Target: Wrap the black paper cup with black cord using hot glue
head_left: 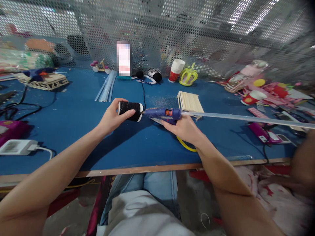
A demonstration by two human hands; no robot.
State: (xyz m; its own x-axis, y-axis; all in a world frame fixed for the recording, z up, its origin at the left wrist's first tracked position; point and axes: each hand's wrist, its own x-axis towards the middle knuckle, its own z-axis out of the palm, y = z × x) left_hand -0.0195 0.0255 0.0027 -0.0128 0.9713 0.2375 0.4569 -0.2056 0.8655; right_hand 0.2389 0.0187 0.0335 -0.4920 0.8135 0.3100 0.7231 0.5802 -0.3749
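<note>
My left hand (113, 114) is wrapped round a paper cup wound with black yarn (129, 107), held on its side above the blue table. A white rim shows at the cup's right end, and a strand of black yarn runs from there to the back. My right hand (185, 126) grips a blue glue gun (161, 113) whose nozzle points left and meets, or nearly meets, that white rim. Out of the gun's rear a long clear glue stick (246, 118) extends far to the right. Part of the gun's handle is hidden behind my fingers.
Beyond the gun lies a bundle of wooden sticks (190, 102). Loose glue sticks (106, 87), a propped phone (123, 59), stacked paper cups (176, 69) and a yellow-green basket (188, 76) stand farther back. A white plug adapter (18, 147) sits left. Another person is at the right edge.
</note>
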